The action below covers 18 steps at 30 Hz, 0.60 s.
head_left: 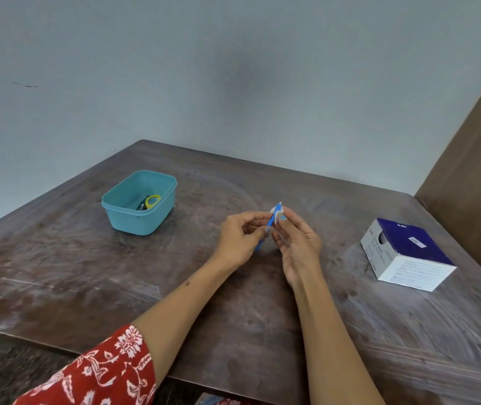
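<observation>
Both hands meet above the middle of the dark wooden table (116, 287). My left hand (239, 239) grips the lower part of a slim blue tool (276, 214) with a thin metal tip that points up and away. My right hand (297, 238) pinches a small white-and-blue piece (282, 215) pressed against the tool near its upper end. I cannot make out what that small piece is. The tool's lower end pokes out below my left hand.
A teal plastic tub (157, 217) stands at the left, with a yellow-handled item (153, 200) and some dark things inside. A white and dark-blue cardboard box (408, 267) sits at the right. A brown panel (473, 185) rises beyond the table's right edge.
</observation>
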{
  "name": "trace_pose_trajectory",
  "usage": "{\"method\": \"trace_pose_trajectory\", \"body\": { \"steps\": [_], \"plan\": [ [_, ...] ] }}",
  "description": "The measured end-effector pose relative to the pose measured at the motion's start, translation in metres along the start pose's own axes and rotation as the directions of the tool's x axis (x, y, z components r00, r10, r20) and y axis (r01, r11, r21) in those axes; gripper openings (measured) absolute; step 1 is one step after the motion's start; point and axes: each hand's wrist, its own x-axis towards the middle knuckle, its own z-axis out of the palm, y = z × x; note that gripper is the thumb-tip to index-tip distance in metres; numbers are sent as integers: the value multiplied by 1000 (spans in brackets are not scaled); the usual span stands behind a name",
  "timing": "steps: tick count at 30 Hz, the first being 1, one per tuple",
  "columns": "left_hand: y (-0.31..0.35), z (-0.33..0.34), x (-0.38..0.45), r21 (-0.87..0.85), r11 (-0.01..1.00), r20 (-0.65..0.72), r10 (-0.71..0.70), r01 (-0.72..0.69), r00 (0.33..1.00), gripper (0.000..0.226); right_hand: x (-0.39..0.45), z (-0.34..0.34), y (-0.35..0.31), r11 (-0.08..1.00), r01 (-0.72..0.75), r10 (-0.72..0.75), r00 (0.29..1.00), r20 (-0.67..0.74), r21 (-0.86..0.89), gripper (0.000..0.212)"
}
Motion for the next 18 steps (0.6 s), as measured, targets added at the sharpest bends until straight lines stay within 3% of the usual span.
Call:
{"method": "trace_pose_trajectory", "body": {
  "steps": [8, 13, 18],
  "plan": [
    [-5, 2, 0, 29, 1000, 103, 1, -4, 995, 47, 3, -3, 1, 995, 86, -89, 994, -61, -51, 17],
    [-3, 1, 1, 0, 1000, 11, -6, 6, 1000, 34, 2, -2, 1, 968, 123, -138, 989, -55, -220, 19],
    [-3, 2, 1, 3, 1000, 38, -27, 27, 999, 27, 3, -2, -4, 968, 156, -179, 978, -104, -196, 38]
  ]
}}
